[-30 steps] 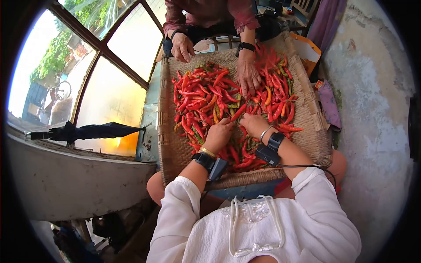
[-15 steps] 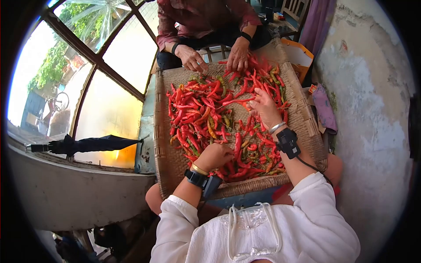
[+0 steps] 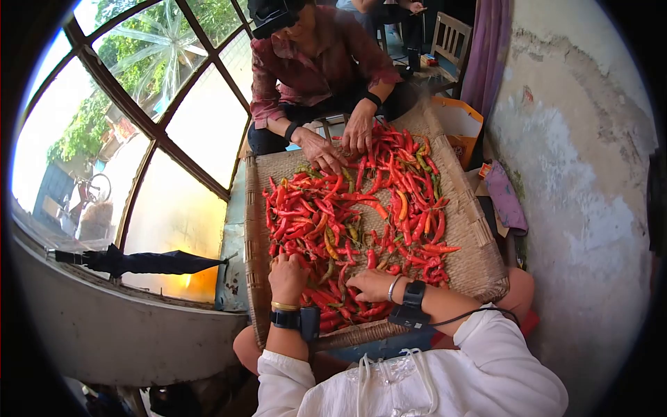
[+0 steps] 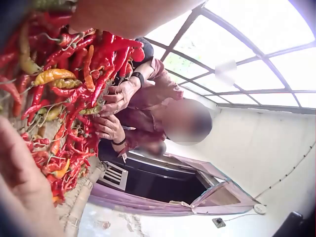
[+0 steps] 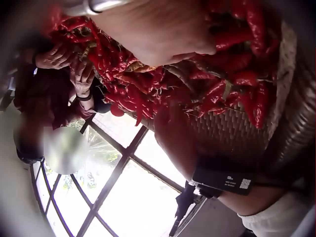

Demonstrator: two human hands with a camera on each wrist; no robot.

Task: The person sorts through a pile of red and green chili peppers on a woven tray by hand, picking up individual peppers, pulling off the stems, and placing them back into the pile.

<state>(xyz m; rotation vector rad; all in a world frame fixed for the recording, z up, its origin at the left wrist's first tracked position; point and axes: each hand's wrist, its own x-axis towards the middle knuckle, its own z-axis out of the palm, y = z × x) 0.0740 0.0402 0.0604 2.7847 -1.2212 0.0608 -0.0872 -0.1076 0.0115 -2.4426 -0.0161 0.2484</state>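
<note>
Red chili peppers [image 3: 299, 215], with some orange and green ones among them, lie heaped on a woven tray [image 3: 479, 267]. My left hand [image 3: 287, 279] reaches to the left edge of the heap, its fingertips at the peppers there. My right hand [image 3: 373, 283] is low over the near middle of the heap, fingers bent down towards the peppers. In the right wrist view the back of the right hand [image 5: 158, 34] covers its own fingertips. I cannot tell whether either hand grips a pepper.
Across the tray sits another person [image 3: 319, 76], both hands at the far peppers. Windows [image 3: 167, 146] and a folded dark umbrella [image 3: 146, 263] are on the left. A worn wall [image 3: 577, 208] stands on the right, with an orange-edged bag [image 3: 462, 128] beside the tray.
My right hand reached forward holding a red pepper, then came back to the near middle without it. My left hand moved left to the heap's edge. The head view tilted up.
</note>
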